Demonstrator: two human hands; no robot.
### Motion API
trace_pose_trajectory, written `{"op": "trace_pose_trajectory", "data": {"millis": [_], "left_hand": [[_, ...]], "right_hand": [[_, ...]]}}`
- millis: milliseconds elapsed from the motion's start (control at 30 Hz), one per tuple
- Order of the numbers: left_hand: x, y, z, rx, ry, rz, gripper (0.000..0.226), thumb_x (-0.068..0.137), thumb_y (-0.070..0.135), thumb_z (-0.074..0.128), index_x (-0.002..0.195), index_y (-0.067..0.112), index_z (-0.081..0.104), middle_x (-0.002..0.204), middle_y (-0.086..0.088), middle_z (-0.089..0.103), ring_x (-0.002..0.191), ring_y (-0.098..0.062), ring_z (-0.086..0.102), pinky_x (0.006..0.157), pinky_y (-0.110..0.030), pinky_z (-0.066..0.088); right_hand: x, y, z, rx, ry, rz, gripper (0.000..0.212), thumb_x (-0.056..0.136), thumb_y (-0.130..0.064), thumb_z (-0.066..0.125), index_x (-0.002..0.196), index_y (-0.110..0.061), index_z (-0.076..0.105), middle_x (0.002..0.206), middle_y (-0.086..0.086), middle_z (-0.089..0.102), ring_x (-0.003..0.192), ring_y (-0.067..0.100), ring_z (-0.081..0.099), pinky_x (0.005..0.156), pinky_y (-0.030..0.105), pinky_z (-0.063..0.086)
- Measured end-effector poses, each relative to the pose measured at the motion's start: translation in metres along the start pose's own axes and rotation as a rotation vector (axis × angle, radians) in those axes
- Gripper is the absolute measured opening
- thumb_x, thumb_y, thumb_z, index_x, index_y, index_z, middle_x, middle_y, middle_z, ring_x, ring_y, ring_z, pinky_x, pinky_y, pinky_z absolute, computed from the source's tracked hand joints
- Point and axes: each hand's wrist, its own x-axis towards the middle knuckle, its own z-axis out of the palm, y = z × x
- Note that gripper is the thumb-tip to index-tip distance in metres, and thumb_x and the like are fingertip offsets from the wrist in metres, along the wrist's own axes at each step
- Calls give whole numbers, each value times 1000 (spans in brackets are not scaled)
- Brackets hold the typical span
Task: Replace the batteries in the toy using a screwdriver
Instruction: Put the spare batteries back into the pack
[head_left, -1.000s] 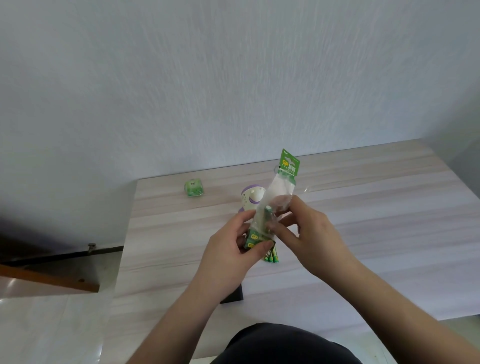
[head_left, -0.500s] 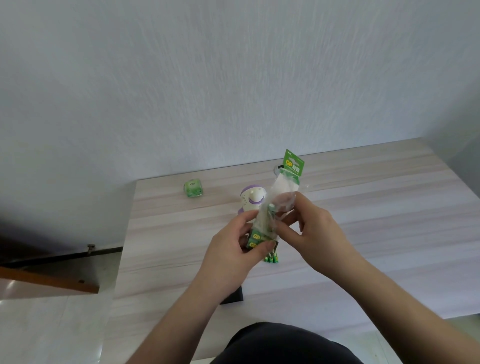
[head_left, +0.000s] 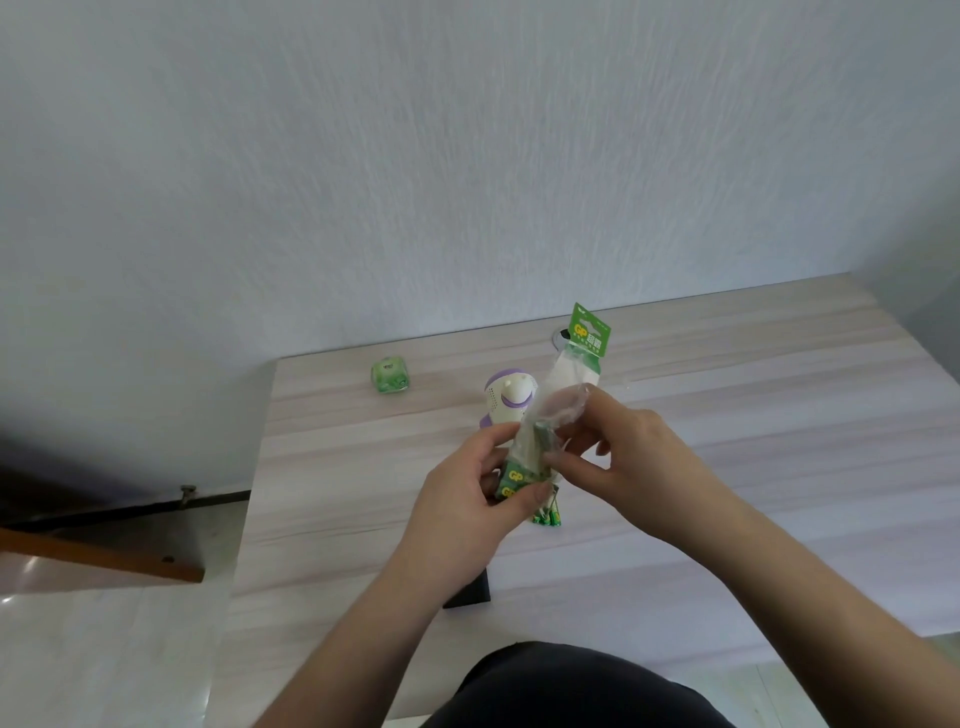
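Now steady battery pack (head_left: 540, 447) in gripping left hand (head_left: 470, 512) — right hand (head_left: 631, 457) pinching wrap, peel slowly, catching loose cells.

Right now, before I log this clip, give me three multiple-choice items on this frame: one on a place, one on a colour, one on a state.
1. Where is the small green cube?
A. On the table's far left part
B. In the left hand
C. On the floor

2. What colour is the battery pack's header card?
A. Red
B. Green
C. Blue

3. How is the battery pack held?
A. Lying untouched on the table
B. By the right hand alone
C. Between both hands

Key: 1 A, it sits on the table near the wall; 2 B, the card is green; 3 C, the left hand grips its bottom while the right hand pinches the plastic.
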Motion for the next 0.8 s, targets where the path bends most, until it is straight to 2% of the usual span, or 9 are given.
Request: {"op": "trace_pose_trajectory", "data": {"millis": [200, 300, 367, 467, 567, 633, 667, 733, 800], "left_hand": [[1, 1, -2, 0, 6, -10, 50, 81, 22, 76, 114, 48, 50, 106, 17, 71, 93, 0, 68, 86, -27, 56], [0, -1, -2, -13, -4, -22, 51, 81, 20, 77, 124, 36, 53, 106, 15, 72, 93, -2, 69, 85, -27, 56], [0, -2, -2, -33, 2, -31, 54, 81, 18, 77, 128, 29, 54, 105, 13, 72, 91, -3, 70, 84, -27, 57], [0, -3, -2, -58, 15, -32, 52, 81, 16, 76, 126, 30, 54, 104, 12, 73, 91, -2, 70, 82, -24, 57], [1, -2, -3, -64, 23, -23, 52, 81, 16, 76, 126, 30, 55, 104, 12, 73, 91, -2, 69, 82, -22, 56], [3, -2, -4, -76, 27, -21, 52, 81, 16, 77, 125, 30, 55, 104, 12, 73, 91, -3, 70, 83, -25, 56], [4, -2, -5, -81, 32, -22, 52, 80, 15, 77, 125, 30, 55, 105, 11, 73, 91, -4, 70, 84, -26, 57], [5, -3, -6, -89, 45, -29, 53, 80, 16, 77, 126, 28, 55, 105, 11, 73, 92, -4, 70, 86, -29, 57], [6, -5, -7, -95, 56, -38, 56, 79, 16, 78, 129, 25, 55, 106, 10, 73, 92, -4, 70, 87, -32, 57]], "right_hand": [[3, 3, -1, -31, -23, -25, 13, 85, -24, 68, 89, -30, 58, 76, -22, 62, 82, -7, 59, 67, 11, 44], [5, 6, 2, -70, -44, -41, 11, 86, -24, 67, 96, -24, 67, 79, -18, 63, 78, -3, 60, 68, 14, 45], [6, 6, 6, -72, -35, -78, 10, 86, -22, 69, 96, -24, 70, 76, -19, 58, 75, -6, 57, 66, 11, 43], [5, 6, 10, -43, 10, -119, 3, 84, -18, 71, 85, -21, 71, 69, -24, 50, 74, -12, 53, 63, 7, 40], [3, 8, 15, -41, 81, -137, 2, 83, -20, 71, 81, -20, 72, 70, -21, 53, 72, -7, 54, 63, 11, 43], [2, 7, 19, -55, 120, -146, 10, 83, -25, 67, 82, -19, 75, 73, -15, 59, 70, 3, 56, 61, 14, 44], [2, 7, 21, -60, 129, -155, 14, 83, -26, 64, 82, -17, 76, 75, -10, 62, 70, 7, 55, 62, 10, 42], [2, 6, 24, -55, 129, -175, 17, 84, -23, 61, 86, -16, 76, 78, -6, 64, 70, 9, 54, 67, 3, 38], [1, 6, 25, -43, 121, -192, 18, 86, -19, 59, 92, -17, 76, 81, -6, 65, 73, 8, 56, 67, 7, 40]]}}
